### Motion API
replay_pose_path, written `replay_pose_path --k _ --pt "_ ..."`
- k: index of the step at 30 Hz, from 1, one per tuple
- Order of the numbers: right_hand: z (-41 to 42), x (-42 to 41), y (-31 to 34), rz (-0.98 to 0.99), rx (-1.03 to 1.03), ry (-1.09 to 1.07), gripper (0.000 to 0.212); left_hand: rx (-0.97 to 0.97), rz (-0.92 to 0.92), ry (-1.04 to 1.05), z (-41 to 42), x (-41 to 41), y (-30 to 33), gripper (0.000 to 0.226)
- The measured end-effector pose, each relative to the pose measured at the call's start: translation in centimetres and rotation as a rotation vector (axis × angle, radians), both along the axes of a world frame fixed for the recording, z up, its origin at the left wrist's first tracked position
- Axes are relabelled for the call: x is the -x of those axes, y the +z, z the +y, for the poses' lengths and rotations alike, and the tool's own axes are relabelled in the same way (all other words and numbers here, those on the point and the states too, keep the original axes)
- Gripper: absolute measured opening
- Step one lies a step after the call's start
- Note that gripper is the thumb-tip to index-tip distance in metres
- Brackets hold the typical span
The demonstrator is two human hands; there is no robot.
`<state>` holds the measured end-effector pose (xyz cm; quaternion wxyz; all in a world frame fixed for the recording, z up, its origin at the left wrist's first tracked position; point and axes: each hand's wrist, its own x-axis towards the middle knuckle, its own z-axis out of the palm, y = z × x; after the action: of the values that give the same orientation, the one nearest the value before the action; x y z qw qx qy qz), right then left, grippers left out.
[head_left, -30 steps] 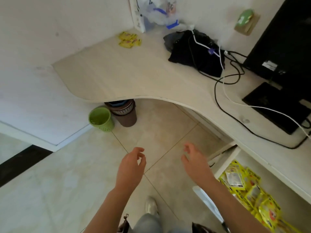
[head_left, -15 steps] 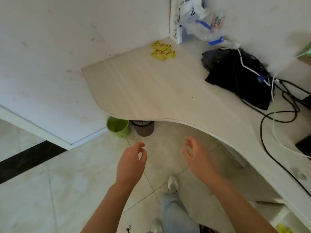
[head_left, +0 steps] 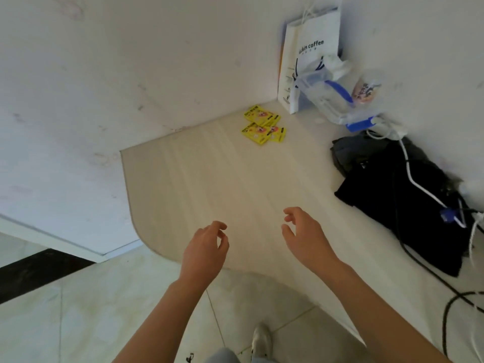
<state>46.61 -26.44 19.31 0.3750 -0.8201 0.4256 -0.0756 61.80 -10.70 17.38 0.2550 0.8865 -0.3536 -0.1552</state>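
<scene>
Two bare hands hover over the near part of the pale desk (head_left: 209, 179) in the head view, and neither holds anything. Left hand (head_left: 207, 251) has its fingers loosely curled, thumb and forefinger close but with nothing between them. Right hand (head_left: 305, 235) is likewise relaxed, its fingers bent and slightly spread. Neither hand plainly touches the desk top.

Several yellow packets (head_left: 263, 125) lie flat in a small overlapping cluster at the far side of the desk, near the wall and well apart from both hands. Just right of them a white paper bag (head_left: 309, 56) with "coffee" print stands upright in the corner; what is inside it cannot be seen. A clear plastic bag (head_left: 330, 98) leans against it and holds a printed cup (head_left: 365, 87). Further right lies a black bag (head_left: 400, 195) with a white cable (head_left: 419, 184) draped over it. One white shoe (head_left: 260, 339) shows on the floor tiles below.

Half a second earlier both hands hung over the floor tiles in front of the desk's curved edge, equally loose and empty; now they are above the desk top. The green bin and the brown bin seen then under the desk are out of sight, and the packets and paper bag show closer to the hands
</scene>
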Motion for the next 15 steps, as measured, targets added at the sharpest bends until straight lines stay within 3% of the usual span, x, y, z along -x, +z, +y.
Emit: replay_pose_path --k 15 --pt "-16.5 -13.5 -0.1 0.117 0.076 0.029 0.035 -0.146 -0.023 -0.290 -17.9 -16.4 -0.8 0.026"
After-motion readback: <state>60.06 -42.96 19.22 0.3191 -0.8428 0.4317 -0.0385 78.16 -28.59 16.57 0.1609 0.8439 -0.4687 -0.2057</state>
